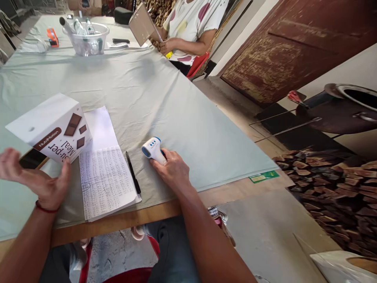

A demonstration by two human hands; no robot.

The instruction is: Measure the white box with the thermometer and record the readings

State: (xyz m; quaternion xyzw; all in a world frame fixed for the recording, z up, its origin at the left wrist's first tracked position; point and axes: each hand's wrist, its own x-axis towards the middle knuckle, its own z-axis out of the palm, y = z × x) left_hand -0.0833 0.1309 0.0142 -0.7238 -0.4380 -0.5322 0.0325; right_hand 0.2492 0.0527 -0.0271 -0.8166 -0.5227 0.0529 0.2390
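My right hand (176, 169) is closed around the handle of a white and blue forehead thermometer (154, 148), low over the tabletop. My left hand (48, 181) is open, palm up, with fingers and thumb spread. Just beyond it stands a white carton (55, 125) with "NutriMotion" and chocolate pieces printed on it; the thumb overlaps its lower edge, and I cannot tell whether they touch. Partly hidden behind the left hand and carton is a dark phone-like object (33, 159). A handwritten notebook (107, 184) lies between my hands, with a black pen (133, 173) along its right side.
A pale cloth covers the table (188, 114). Farther back are a clear plastic basket (88, 43) of bottles and an orange item (52, 37). Across the table a person (191, 31) holds a brown board-like item (141, 24). Stacked firewood (332, 196) lies at right.
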